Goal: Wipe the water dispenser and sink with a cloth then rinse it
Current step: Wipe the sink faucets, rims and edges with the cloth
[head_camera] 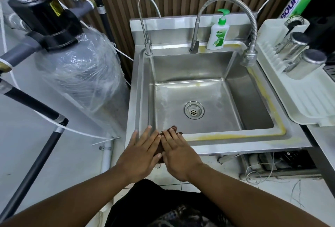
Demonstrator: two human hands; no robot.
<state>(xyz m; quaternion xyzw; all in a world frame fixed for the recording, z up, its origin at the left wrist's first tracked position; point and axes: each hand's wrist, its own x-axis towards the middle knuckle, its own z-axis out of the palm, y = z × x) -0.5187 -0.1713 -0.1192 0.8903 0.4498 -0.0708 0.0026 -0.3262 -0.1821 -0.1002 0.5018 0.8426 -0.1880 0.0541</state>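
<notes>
Together, left hand (141, 154) and right hand (178, 156) press brown cloth (159, 148) on steel sink (235, 142).

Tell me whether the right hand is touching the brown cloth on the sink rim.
Touching. The head view shows the right hand pressing flat on the cloth, whose edges stick out past its fingers, on the front rim of the sink.

Lower centre: left hand (143, 152) and right hand (178, 156) side by side, fingers straight, pressing a dark brown cloth (171, 129) on the steel sink's (235, 138) front rim. Soap bottle (216, 35) on back ledge, just right of flexible faucet's (252, 27) base. Plastic-wrapped tank (81, 69) at left, dish rack (299, 96) at right.
</notes>
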